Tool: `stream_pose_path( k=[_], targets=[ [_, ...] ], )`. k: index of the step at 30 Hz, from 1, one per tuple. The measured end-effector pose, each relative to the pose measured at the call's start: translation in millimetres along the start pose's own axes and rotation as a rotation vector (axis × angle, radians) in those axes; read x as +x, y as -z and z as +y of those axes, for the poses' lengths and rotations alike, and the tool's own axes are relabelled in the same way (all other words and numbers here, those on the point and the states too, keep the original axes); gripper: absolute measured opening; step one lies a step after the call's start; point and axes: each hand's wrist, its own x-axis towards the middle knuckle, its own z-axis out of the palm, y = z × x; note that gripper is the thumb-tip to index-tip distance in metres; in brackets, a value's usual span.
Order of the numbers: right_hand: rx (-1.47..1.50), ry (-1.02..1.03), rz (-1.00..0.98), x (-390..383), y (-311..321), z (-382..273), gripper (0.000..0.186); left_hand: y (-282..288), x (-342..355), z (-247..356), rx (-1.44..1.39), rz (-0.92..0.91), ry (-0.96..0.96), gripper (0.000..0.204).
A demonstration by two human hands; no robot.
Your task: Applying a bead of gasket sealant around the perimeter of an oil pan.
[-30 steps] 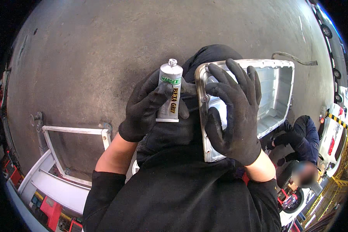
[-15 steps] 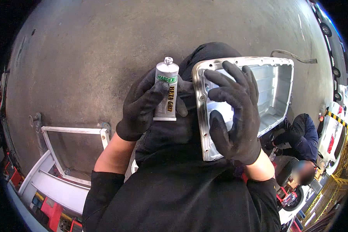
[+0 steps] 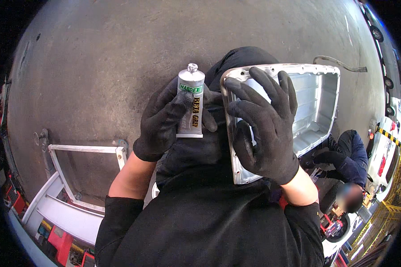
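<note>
In my black-gloved left hand (image 3: 162, 118) is a silver sealant tube (image 3: 194, 107) with a green band. It stands upright, its capless-looking nozzle at the top, with the thumb across its front and fingers behind. To the right, a silver metal oil pan (image 3: 305, 104) rests tilted over my right leg, its hollow side up and bolt holes along its flange. Over the pan's left end my gloved right hand (image 3: 267, 124) is spread, fingers apart and slightly bent. The fingertips lie at or just above the left flange; contact cannot be told.
A white metal frame (image 3: 87, 149) on casters stands at the lower left. A curved hose (image 3: 343, 63) lies on the concrete floor (image 3: 120, 44) beyond the pan. At right a co-worker (image 3: 349, 155) crouches near a wheel, with parked vehicles behind.
My right hand has shifted left and slightly up, its fingertips now over the pan's left flange. The left hand and the tube have barely moved.
</note>
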Motion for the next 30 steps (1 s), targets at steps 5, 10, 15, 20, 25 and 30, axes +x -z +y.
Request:
stream_pose_path(
  k=[5,10,15,20,25,30],
  targets=[
    [-0.013,0.013,-0.061,-5,6,-2,0.041,3,-4,-11,0.035,0.107,0.004,0.045],
    [0.065,-0.002,0.003,1,11,3,0.038,3,-2,-3,0.129,0.004,-0.060,0.047],
    [0.029,0.001,0.040,8,7,8,0.039,1,-2,-7,0.127,0.010,-0.130,0.044],
    [0.003,0.029,0.032,1,2,8,0.043,0,-5,-6,0.166,0.098,-0.107,0.041],
    [-0.085,0.066,-0.046,-14,4,7,0.043,-1,-3,-3,0.088,0.049,-0.084,0.042],
    [-0.025,0.076,-0.043,-20,9,7,0.038,1,-2,-3,0.117,0.024,-0.071,0.044]
  ],
)
